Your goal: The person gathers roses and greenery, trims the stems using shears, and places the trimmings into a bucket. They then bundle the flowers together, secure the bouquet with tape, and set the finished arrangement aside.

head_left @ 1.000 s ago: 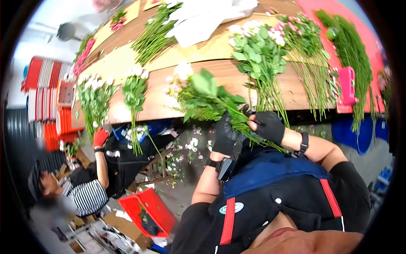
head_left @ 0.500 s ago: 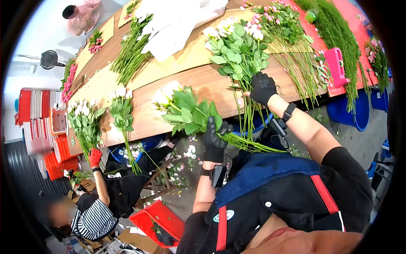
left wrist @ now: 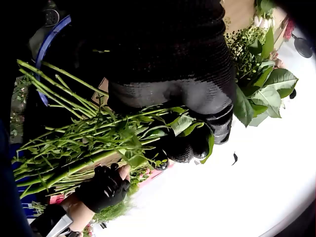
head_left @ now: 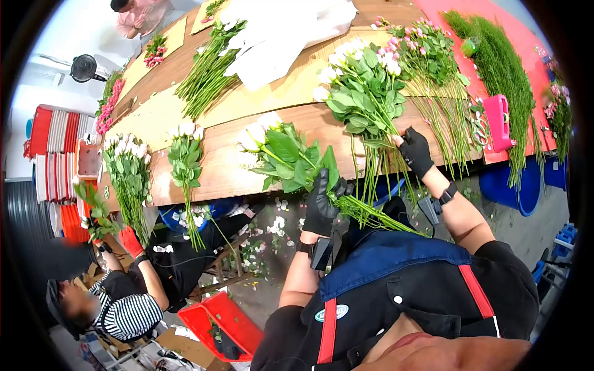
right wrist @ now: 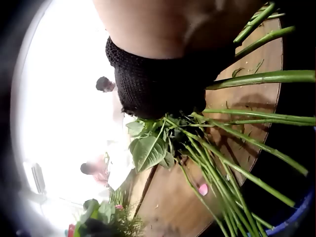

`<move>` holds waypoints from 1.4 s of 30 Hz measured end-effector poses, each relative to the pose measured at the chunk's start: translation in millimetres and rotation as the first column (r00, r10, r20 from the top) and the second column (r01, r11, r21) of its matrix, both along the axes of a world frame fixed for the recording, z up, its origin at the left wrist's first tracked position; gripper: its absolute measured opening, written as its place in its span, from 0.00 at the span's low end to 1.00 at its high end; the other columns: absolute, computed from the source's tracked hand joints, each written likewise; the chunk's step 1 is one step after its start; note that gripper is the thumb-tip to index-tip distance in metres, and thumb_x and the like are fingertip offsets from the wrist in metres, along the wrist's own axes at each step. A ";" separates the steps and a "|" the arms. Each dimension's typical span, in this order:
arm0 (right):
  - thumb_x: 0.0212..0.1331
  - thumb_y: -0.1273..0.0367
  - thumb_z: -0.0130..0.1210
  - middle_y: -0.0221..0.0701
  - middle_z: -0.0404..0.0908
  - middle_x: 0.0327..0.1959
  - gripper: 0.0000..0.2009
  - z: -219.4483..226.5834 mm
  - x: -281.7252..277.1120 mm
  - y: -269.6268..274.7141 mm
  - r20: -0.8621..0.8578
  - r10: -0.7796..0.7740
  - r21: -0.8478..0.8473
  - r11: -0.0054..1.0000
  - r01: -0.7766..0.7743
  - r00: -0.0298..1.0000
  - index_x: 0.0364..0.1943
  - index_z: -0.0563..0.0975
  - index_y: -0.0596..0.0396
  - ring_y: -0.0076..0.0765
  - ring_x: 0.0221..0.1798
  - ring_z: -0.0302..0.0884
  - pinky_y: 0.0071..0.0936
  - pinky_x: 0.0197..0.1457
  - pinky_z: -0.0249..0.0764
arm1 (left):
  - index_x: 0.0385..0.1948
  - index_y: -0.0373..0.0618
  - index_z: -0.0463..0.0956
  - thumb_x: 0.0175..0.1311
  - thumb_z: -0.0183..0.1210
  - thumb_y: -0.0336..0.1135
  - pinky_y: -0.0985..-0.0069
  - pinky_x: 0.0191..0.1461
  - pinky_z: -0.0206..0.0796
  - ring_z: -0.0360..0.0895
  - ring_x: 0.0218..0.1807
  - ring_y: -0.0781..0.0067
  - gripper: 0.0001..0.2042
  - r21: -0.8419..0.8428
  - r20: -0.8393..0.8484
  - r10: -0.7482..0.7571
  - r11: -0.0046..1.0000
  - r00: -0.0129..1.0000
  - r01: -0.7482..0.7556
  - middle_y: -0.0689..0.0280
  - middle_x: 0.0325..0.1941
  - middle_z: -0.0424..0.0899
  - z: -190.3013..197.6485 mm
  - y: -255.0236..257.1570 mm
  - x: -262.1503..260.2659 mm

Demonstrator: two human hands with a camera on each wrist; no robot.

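While the left hand clamps the bouquet mid-stem — light, springy, bruisable blooms — the right hand, apart, pinches stems in the table's white-rose pile.

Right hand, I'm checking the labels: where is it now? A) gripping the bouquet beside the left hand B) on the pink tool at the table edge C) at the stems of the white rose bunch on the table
C: the right hand reaches into the stems of the white rose bunch lying on the table, apart from the left hand gripping the bouquet.
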State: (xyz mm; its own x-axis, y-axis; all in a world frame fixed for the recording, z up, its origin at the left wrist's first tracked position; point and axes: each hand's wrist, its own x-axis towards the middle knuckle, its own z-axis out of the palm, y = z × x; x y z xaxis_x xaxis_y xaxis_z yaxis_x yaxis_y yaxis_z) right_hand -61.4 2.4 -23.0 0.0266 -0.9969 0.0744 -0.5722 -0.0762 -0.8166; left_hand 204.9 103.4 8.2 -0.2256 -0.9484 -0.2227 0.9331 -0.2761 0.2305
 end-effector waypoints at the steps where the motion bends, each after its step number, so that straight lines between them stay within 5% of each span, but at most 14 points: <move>1: 0.56 0.62 0.59 0.36 0.76 0.23 0.12 14.7 2.6 8.1 0.011 -0.010 0.042 0.999 0.010 1.000 0.33 0.76 0.59 0.33 0.27 0.74 0.29 0.34 0.70 | 0.32 0.46 0.71 0.71 0.48 0.42 0.69 0.40 0.64 0.67 0.25 0.74 0.11 0.013 0.000 0.011 1.000 1.000 -0.011 0.68 0.23 0.68 1.9 -0.7 -1.7; 4: 0.58 0.70 0.58 0.28 0.76 0.25 0.07 44.5 13.2 32.8 0.169 0.009 0.047 0.999 -0.017 0.985 0.34 0.76 0.60 0.22 0.29 0.70 0.23 0.35 0.68 | 0.38 0.45 0.73 0.71 0.49 0.41 0.67 0.42 0.67 0.70 0.27 0.73 0.10 0.117 -0.031 -0.001 0.993 1.000 0.005 0.65 0.31 0.74 -3.0 -2.6 -3.0; 7: 0.58 0.71 0.58 0.27 0.76 0.27 0.07 56.8 24.6 52.3 0.284 0.039 0.038 0.998 -0.052 0.958 0.35 0.76 0.61 0.21 0.30 0.70 0.22 0.36 0.68 | 0.44 0.43 0.73 0.70 0.50 0.43 0.66 0.44 0.70 0.73 0.29 0.73 0.13 0.182 0.069 0.015 0.983 0.997 -0.028 0.64 0.35 0.78 -3.7 -4.5 -14.7; 8: 0.57 0.71 0.59 0.27 0.75 0.27 0.08 64.6 29.4 58.5 0.372 0.039 0.124 0.988 -0.091 0.927 0.36 0.75 0.61 0.20 0.30 0.70 0.22 0.36 0.68 | 0.49 0.41 0.72 0.69 0.51 0.45 0.67 0.43 0.72 0.74 0.30 0.73 0.17 0.153 0.056 -0.007 0.988 0.998 -0.001 0.63 0.38 0.80 -36.2 -3.1 -17.7; 9: 0.57 0.70 0.60 0.26 0.75 0.27 0.09 68.5 35.3 65.1 0.444 0.058 0.143 0.981 -0.134 0.894 0.38 0.74 0.60 0.21 0.30 0.70 0.22 0.36 0.68 | 0.52 0.40 0.71 0.69 0.52 0.45 0.70 0.44 0.75 0.76 0.33 0.71 0.19 0.140 -0.033 -0.068 0.988 0.997 0.072 0.63 0.39 0.81 -17.0 -5.8 -19.8; 14: 0.56 0.70 0.61 0.30 0.75 0.26 0.08 71.1 55.3 85.0 0.293 0.252 0.046 0.960 -0.277 0.922 0.34 0.75 0.58 0.25 0.29 0.70 0.24 0.35 0.69 | 0.52 0.42 0.71 0.67 0.55 0.42 0.70 0.44 0.77 0.80 0.38 0.67 0.17 0.196 0.053 -0.048 0.980 0.997 0.037 0.62 0.41 0.81 8.6 -3.4 -38.8; 19: 0.54 0.72 0.62 0.35 0.76 0.26 0.07 90.5 41.2 92.0 0.130 0.338 -0.100 0.940 -0.327 0.932 0.33 0.75 0.57 0.35 0.27 0.74 0.29 0.33 0.70 | 0.49 0.40 0.71 0.66 0.56 0.34 0.69 0.46 0.77 0.79 0.43 0.66 0.13 0.210 -0.121 -0.045 0.975 0.992 0.070 0.61 0.42 0.80 -12.8 -2.4 -43.2; 29: 0.50 0.75 0.61 0.39 0.74 0.25 0.08 107.4 -11.9 104.9 -0.114 0.463 -0.175 0.862 -0.476 0.879 0.31 0.73 0.56 0.48 0.27 0.74 0.37 0.29 0.69 | 0.49 0.42 0.73 0.67 0.56 0.33 0.71 0.44 0.75 0.79 0.41 0.70 0.12 0.226 -0.023 -0.080 0.971 0.997 0.083 0.65 0.41 0.79 -19.2 0.9 -85.9; 31: 0.54 0.70 0.58 0.41 0.74 0.29 0.07 100.9 -29.3 107.4 -0.199 0.473 -0.153 0.850 -0.504 0.858 0.34 0.74 0.57 0.50 0.32 0.75 0.41 0.34 0.70 | 0.50 0.41 0.72 0.67 0.55 0.33 0.69 0.47 0.75 0.79 0.43 0.68 0.13 0.216 0.031 -0.075 0.974 0.997 0.067 0.63 0.44 0.80 -14.7 -2.9 -104.0; 33: 0.57 0.67 0.56 0.43 0.74 0.31 0.09 96.7 -46.6 111.4 -0.298 0.469 -0.150 0.838 -0.525 0.832 0.36 0.74 0.58 0.51 0.34 0.75 0.43 0.37 0.70 | 0.53 0.40 0.71 0.69 0.52 0.35 0.63 0.55 0.73 0.79 0.49 0.62 0.14 0.089 -0.149 -0.139 0.984 0.979 0.153 0.58 0.51 0.79 -8.9 -10.4 -123.2; 35: 0.57 0.57 0.58 0.47 0.77 0.42 0.26 110.3 -61.8 120.4 -0.153 0.468 0.111 0.883 -0.455 0.870 0.54 0.68 0.60 0.58 0.45 0.75 0.44 0.45 0.72 | 0.54 0.40 0.71 0.70 0.50 0.36 0.61 0.57 0.72 0.78 0.51 0.59 0.15 0.070 -0.154 -0.198 0.975 0.968 0.211 0.56 0.53 0.78 -14.0 -17.7 -151.3; 38: 0.47 0.48 0.65 0.51 0.78 0.44 0.39 106.2 -104.3 121.9 -0.072 0.445 0.293 0.865 -0.408 0.893 0.58 0.65 0.60 0.57 0.48 0.77 0.42 0.49 0.72 | 0.53 0.40 0.71 0.71 0.48 0.41 0.59 0.58 0.71 0.78 0.51 0.59 0.17 0.072 -0.073 -0.097 0.992 0.993 0.103 0.59 0.53 0.78 -3.7 -24.1 -207.0; 42: 0.47 0.62 0.59 0.52 0.77 0.33 0.17 86.8 -199.8 101.6 -0.079 0.385 0.209 0.908 -0.362 0.920 0.38 0.75 0.59 0.60 0.39 0.76 0.46 0.42 0.71 | 0.48 0.42 0.76 0.69 0.52 0.45 0.58 0.59 0.70 0.80 0.45 0.58 0.17 0.221 -0.100 -0.159 0.959 0.982 0.178 0.58 0.46 0.81 58.2 -31.7 -277.9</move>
State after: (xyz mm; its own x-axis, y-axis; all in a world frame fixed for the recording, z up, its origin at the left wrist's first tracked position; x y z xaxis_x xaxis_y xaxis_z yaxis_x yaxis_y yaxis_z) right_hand -261.2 104.0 63.7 0.3967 -0.9075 -0.1382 -0.6232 -0.1557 -0.7664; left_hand -73.0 71.7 66.3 -0.4039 -0.8213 -0.4028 0.8814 -0.4674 0.0692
